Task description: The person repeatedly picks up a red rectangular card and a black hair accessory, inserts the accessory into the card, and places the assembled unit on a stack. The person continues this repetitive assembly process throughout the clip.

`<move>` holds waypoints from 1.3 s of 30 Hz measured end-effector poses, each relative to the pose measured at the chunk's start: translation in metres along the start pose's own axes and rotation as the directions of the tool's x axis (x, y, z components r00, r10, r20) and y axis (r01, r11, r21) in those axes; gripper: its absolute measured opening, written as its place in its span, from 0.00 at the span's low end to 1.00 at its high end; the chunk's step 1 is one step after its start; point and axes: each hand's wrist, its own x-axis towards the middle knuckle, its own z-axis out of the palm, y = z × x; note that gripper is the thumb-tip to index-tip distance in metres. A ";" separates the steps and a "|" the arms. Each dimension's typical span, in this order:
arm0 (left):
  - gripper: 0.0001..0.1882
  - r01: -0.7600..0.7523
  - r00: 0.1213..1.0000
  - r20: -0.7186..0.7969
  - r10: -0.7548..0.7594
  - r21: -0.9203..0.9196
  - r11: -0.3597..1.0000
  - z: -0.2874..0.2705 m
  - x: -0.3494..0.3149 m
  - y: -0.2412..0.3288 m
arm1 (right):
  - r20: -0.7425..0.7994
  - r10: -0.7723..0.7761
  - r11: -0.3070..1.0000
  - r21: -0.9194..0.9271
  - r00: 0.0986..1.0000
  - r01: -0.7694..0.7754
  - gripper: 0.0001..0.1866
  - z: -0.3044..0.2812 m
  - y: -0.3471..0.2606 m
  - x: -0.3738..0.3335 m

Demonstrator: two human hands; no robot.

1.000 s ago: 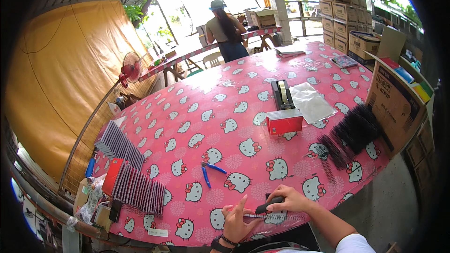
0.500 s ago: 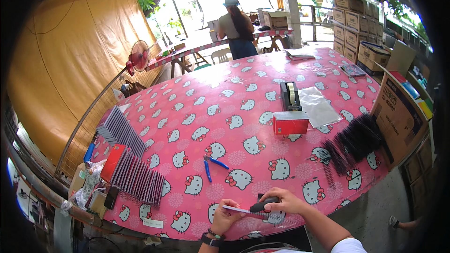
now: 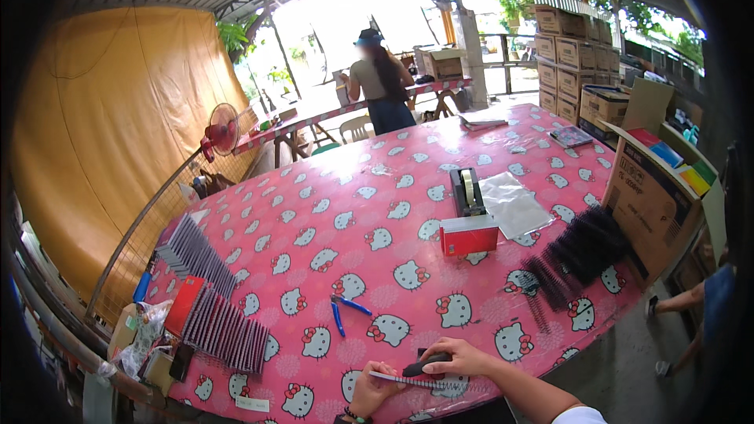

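Gripping a thin notebook (image 3: 397,378) by its left end, the left hand (image 3: 371,392) holds it slightly tilted near the worktop's (image 3: 440,338) near edge, while the right hand (image 3: 457,359) is wrapped around a black tool (image 3: 426,366) close against the notebook. And look at that coil (image 3: 454,386): part seems to lie along the notebook's edge, and a good length sticks out past the right end, so this one looks partway done, though how much is threaded is too small to tell. Over on the left, two rows of notebooks (image 3: 228,331) stand packed, the nearer showing what look like coils low down; across on the right, a heap of loose coils (image 3: 585,247) suggests plenty left. Now for room: the near edge runs close under both hands, tight toward the body, but ahead spreads a broad pink stretch, the pliers (image 3: 338,319) lying splayed a little to the left. A red stack (image 3: 470,237), tape dispenser (image 3: 462,202) and plastic sheet (image 3: 514,206) sit farther out. On the right flank, the heap and a carton (image 3: 652,196) crowd the edge, another person's legs (image 3: 682,301) just beyond.
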 end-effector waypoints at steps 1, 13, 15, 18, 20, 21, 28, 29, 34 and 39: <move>0.22 0.026 1.000 -0.009 -0.026 -0.004 1.000 -0.001 -0.005 -0.001 | -0.023 0.098 0.995 0.028 0.995 -0.097 0.22 -0.002 -0.001 0.002; 0.22 0.126 0.992 0.011 -0.126 -0.122 0.985 -0.002 -0.008 0.000 | 0.181 -0.110 0.989 -0.078 0.977 0.126 0.22 0.009 -0.006 0.017; 0.22 0.153 0.988 0.000 -0.154 -0.126 0.980 0.000 -0.008 0.003 | 0.045 -0.121 0.979 -0.160 0.992 0.127 0.23 0.007 0.007 0.022; 0.21 0.151 0.988 0.005 -0.151 -0.107 0.983 -0.001 -0.010 0.003 | 0.135 -0.216 0.962 0.200 0.967 0.187 0.23 0.004 -0.005 0.016; 0.21 0.097 0.995 0.037 -0.095 -0.070 0.993 -0.007 -0.009 -0.003 | 0.146 -0.211 0.971 -0.086 0.967 0.224 0.23 0.008 -0.013 0.021; 0.21 0.138 0.990 0.029 -0.137 -0.030 0.990 -0.006 -0.010 -0.001 | 0.148 -0.204 0.947 -0.223 0.968 0.233 0.23 0.011 -0.013 0.022; 0.20 0.163 0.986 0.021 -0.164 0.009 0.987 -0.008 -0.007 -0.002 | 0.095 -0.296 0.934 -0.181 0.950 0.309 0.25 0.015 -0.006 0.033; 0.20 0.119 0.993 0.021 -0.119 0.006 0.993 -0.009 -0.006 -0.003 | 0.070 -0.302 0.900 -0.307 0.951 0.308 0.26 0.015 -0.004 0.036; 0.13 0.108 0.994 0.002 -0.109 0.048 0.993 -0.004 -0.003 0.004 | -0.297 -0.439 0.615 -0.788 0.848 0.042 0.26 -0.012 0.008 0.021; 0.11 -0.001 0.987 -0.149 0.066 0.400 0.917 0.016 0.010 0.033 | -0.233 -0.513 0.794 -0.495 0.826 0.353 0.19 0.000 -0.055 -0.005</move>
